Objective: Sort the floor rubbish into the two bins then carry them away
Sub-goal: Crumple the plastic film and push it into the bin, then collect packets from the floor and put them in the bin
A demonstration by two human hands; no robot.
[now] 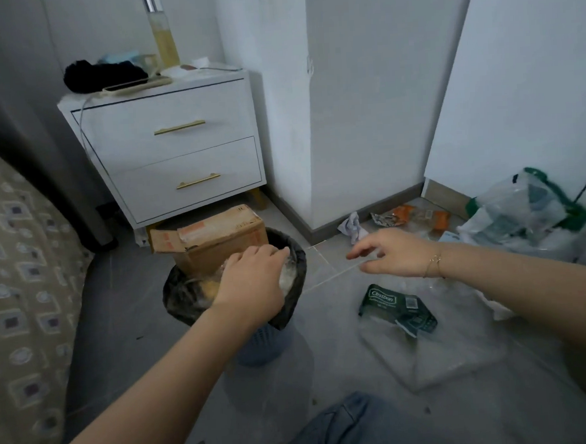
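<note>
A blue bin [261,344] lined with a black bag [297,286] stands on the floor at centre, with a cardboard box [213,237] sticking out of it. My left hand [254,279] presses down on clear plastic rubbish [286,275] inside the bin. My right hand [396,253] hovers open above the floor to the right, holding nothing. Below it lies a green and clear plastic wrapper [398,309]. Crumpled tissue [352,226] and orange wrappers [411,216] lie by the wall. A clear and green plastic bag [528,214] sits at far right.
A white two-drawer nightstand [173,143] stands behind the bin, with a phone, dark cloth and a tall bottle on top. A bed with a patterned cover [18,290] fills the left side. White walls and a corner pillar [346,98] close the back. My knee [348,427] shows below.
</note>
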